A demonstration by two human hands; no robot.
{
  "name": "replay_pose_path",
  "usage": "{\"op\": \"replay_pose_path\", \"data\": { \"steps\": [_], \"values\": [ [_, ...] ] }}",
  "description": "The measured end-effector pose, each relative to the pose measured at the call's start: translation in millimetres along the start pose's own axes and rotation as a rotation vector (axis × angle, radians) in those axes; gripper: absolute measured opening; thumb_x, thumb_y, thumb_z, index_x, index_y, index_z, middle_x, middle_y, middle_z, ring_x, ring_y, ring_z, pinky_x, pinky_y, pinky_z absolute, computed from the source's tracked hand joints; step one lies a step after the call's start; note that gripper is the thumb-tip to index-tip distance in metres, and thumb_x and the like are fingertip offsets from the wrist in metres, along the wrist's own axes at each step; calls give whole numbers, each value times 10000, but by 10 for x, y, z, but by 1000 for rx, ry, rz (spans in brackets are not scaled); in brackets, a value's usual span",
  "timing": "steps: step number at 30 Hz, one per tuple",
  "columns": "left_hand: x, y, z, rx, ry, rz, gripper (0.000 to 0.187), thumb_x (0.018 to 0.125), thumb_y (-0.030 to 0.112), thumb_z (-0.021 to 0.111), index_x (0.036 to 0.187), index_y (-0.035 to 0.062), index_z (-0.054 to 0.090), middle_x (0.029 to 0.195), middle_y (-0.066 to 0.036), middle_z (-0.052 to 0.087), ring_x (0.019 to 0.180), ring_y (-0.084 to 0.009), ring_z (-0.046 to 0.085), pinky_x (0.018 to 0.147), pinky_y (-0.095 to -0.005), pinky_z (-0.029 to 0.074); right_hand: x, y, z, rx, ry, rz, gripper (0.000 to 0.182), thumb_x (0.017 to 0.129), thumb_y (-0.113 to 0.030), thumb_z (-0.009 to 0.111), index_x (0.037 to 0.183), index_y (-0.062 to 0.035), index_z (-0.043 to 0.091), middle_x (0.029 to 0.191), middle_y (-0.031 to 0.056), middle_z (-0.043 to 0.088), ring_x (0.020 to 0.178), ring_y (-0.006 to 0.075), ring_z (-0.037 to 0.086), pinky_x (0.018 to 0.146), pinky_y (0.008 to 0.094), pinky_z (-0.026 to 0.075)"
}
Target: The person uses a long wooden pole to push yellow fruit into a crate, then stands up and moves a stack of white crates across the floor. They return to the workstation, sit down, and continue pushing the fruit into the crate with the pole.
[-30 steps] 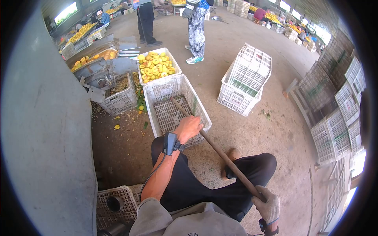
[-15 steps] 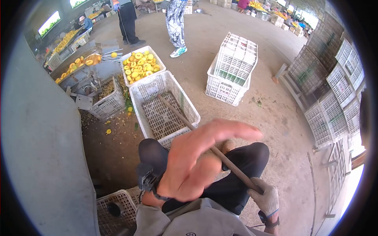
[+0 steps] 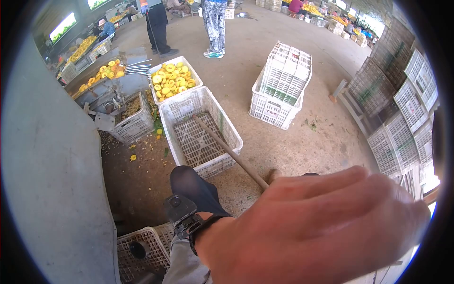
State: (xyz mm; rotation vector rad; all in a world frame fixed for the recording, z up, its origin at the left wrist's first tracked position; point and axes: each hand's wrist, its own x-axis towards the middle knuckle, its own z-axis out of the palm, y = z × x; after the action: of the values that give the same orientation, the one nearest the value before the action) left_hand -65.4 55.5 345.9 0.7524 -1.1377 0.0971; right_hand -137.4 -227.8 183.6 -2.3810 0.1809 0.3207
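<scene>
My bare left hand [image 3: 321,222] is raised close to the camera and fills the lower right, back toward me. Its fingers point right, blurred, with the tips hidden. A black strapped device [image 3: 181,215] sits on that wrist. Behind the hand runs a wooden stick [image 3: 231,154], its far end inside a white plastic crate [image 3: 182,109] in front of my knees. The stick's near end is covered by my left hand. My right hand is hidden from view.
Beyond the crate stands another crate of yellow halved fruit [image 3: 174,80]. A metal machine [image 3: 106,102] with fruit is at left, above a crate of pits [image 3: 130,120]. Stacked crates [image 3: 279,94] stand right of centre, more along the right wall. Two people stand at the back.
My left hand has swung right and up toward the camera, now covering my gloved right hand, which held the stick. A fruit on the machine's metal rods is gone from there.
</scene>
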Motion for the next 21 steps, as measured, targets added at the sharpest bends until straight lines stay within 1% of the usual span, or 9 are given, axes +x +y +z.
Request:
{"op": "replay_pose_path", "data": {
  "steps": [13,21],
  "values": [
    [51,-49,84,-23,-11,22,515,1036,427,589,1227,-44,672,1158,-221,739,1047,-317,745,901,-409,587,-26,-23,-27,9,10,33,524,813,-223,813,1300,-50,717,1071,196,776,987,275,761,877,368,582],
    [62,-24,31,51,-5,10,455,1024,373,633,1201,-43,683,1142,-223,743,1023,-309,753,875,-408,599,-51,-52,-31,4,16,43,517,822,-218,808,1303,-53,715,1063,191,777,971,266,758,862,365,582]
  ]
}}
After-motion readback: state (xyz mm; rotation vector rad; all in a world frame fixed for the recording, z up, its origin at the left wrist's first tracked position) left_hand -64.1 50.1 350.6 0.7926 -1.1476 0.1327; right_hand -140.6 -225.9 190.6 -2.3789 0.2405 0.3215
